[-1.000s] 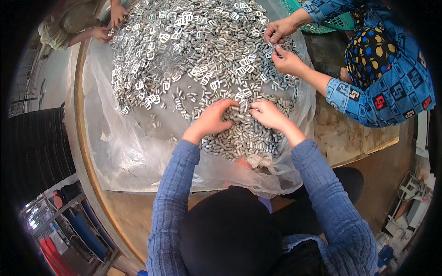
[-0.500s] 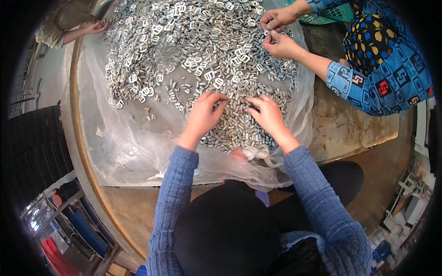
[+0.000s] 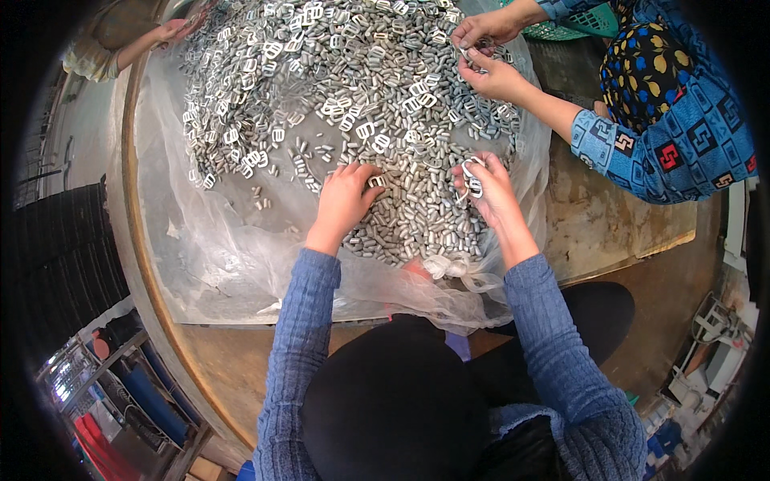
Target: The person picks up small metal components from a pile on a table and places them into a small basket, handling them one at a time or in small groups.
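A broad heap of small grey capsule-shaped pellets lies before me, mixed with silvery metal slide buckles. At the heap's near left part, my left hand is closed, with one slide buckle between thumb and fingertips. My right hand, raised over the right side of the pellets, grips a few slide buckles with its palm side partly showing. Its fingers partly cover them, so their exact number is unclear.
Clear plastic sheeting lies under the heap, with a bunched knot near me. At upper right, a co-worker's hands handle small pieces beside a green basket. Another person's hand is at the upper left.
My right hand has moved right, turned palm up and now shows buckles in its grip. A buckle now shows at my left fingertips. The far-left person's hand has shifted upward.
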A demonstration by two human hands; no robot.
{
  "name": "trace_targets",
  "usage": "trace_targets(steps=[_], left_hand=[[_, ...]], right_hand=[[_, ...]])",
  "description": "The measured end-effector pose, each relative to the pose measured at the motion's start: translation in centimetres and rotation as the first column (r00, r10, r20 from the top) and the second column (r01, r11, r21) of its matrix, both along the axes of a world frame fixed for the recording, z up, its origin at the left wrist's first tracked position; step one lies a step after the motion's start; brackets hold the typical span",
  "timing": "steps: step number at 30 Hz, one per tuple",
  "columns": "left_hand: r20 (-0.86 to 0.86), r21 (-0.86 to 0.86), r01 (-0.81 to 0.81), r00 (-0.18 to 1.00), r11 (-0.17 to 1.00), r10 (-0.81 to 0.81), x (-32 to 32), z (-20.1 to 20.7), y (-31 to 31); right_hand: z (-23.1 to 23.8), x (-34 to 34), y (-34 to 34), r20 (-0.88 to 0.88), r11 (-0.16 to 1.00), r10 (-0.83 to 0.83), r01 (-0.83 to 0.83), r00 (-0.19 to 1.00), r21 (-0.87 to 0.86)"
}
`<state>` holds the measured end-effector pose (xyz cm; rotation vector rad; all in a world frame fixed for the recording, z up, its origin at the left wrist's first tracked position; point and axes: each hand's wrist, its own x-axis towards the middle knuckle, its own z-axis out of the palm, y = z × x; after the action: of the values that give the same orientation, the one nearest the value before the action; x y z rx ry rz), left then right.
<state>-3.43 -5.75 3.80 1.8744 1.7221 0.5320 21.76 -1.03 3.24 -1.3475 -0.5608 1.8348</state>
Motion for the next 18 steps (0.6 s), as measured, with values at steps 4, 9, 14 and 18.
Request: trace_targets(steps=[4,9,14,18], left_hand=[[0.571,-0.311,-0.177,0.750,0.934,0.333,-0.5,0.5,-1.2],[0.865,-0.494,-0.103,-0.159,0.864,0.476,-1.4,2.4,-1.6],[0.706,-0.443,-0.266,0.486,0.856,0.516,-3.3,1.0,-2.1],[0.196,-0.213,-0.144,0.963,0.966,0.187,-1.3,0.9,-2.9]], right_hand=[[-1.3,-1.1,2.7,0.106,0.962,0.150,-0.170,0.983,0.212],[-3.0,-4.0,4.0,0.925,0.576,0.111,-0.782,0.362,0.237],[-3.3,-4.9,4.2,0.816,0.612,-0.144,-0.597,0.560,0.518],[0.5,-3.8,1.9,-0.019,0.998,0.033,-0.032,0.999,0.058]])
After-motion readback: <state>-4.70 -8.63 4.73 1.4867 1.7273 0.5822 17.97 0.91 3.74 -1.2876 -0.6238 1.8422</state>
